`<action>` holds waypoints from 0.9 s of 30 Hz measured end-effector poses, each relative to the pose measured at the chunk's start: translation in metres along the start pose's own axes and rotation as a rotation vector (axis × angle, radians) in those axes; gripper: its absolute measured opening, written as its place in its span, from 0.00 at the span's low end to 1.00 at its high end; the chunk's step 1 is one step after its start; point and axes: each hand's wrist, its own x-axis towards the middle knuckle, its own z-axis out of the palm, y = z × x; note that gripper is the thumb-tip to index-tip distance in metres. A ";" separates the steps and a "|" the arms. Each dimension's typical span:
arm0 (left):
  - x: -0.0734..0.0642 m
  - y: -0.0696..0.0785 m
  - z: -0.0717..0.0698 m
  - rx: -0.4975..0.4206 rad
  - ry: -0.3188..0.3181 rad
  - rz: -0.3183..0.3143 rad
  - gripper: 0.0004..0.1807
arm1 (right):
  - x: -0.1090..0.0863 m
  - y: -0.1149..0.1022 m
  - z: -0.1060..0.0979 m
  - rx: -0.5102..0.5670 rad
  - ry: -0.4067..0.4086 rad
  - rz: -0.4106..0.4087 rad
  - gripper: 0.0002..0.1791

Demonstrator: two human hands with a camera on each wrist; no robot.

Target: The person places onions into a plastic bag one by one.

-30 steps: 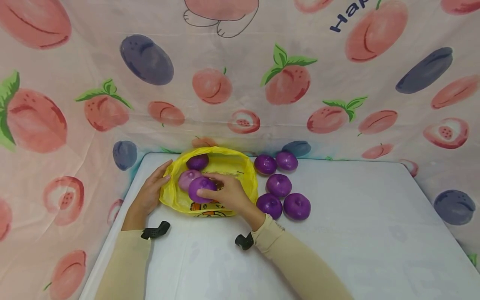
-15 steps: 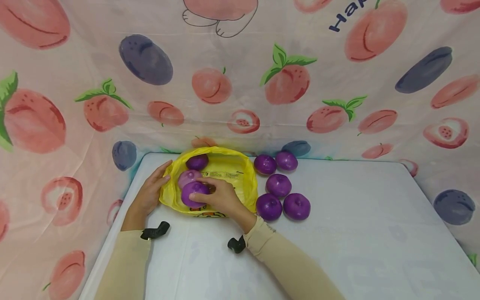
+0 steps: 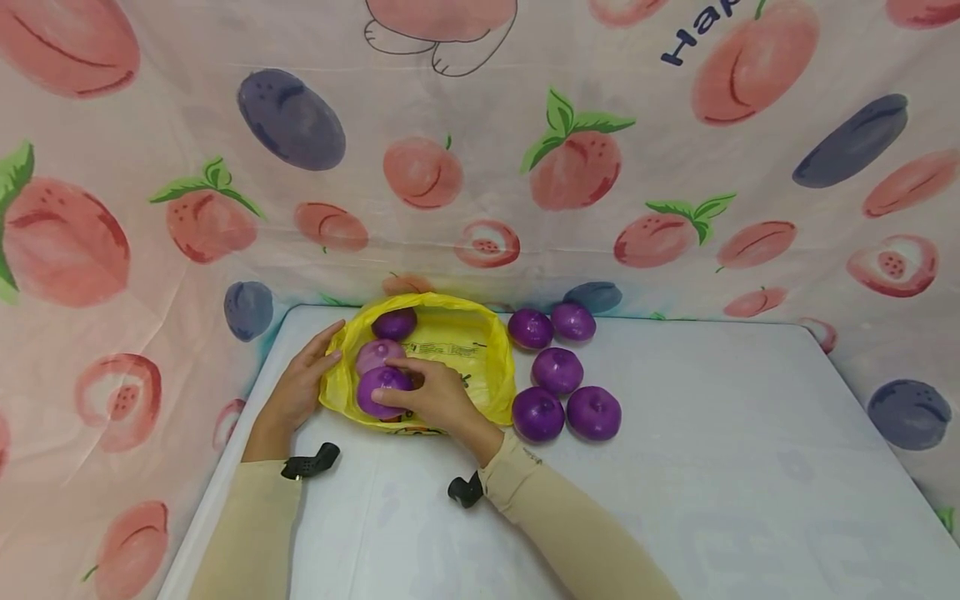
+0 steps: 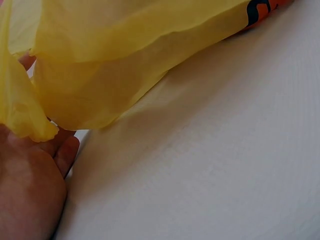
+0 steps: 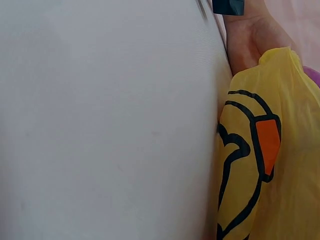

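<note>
A yellow plastic bag (image 3: 487, 379) lies at the back left of the table, its mouth spread wide. My left hand (image 3: 296, 387) holds its left rim, thumb at the edge and fingers along the outer side. Over the bag's mouth, my right hand (image 3: 442, 398) grips a round, glossy purple fruit (image 3: 381, 390) between thumb and fingers. A paler purple fruit (image 3: 377, 353) and a dark purple fruit (image 3: 395, 323) sit inside the bag. In the left wrist view, bag plastic (image 4: 100, 85) hides part of the left fingers. The right wrist view shows the bag's printed side (image 5: 295, 165).
Several similar purple fruits (image 3: 557, 371) stand on the white table (image 3: 735, 450), right of the bag. A fruit-patterned cloth (image 3: 420, 100) hangs behind and at the left. Each wrist bears a black camera mount (image 3: 311, 461).
My right hand has carried the gripped purple fruit left and slightly toward me, over the bag's left part. The left hand, the bag and the other fruits stay put.
</note>
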 end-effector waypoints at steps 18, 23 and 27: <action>-0.001 0.000 0.001 -0.042 -0.040 0.045 0.29 | 0.006 0.006 0.011 -0.018 -0.004 -0.032 0.35; -0.002 0.000 0.001 -0.070 -0.053 0.058 0.29 | 0.007 0.007 0.013 -0.037 -0.010 -0.052 0.35; -0.002 0.001 0.001 -0.056 -0.048 0.054 0.29 | 0.008 0.009 0.015 -0.052 -0.015 -0.062 0.35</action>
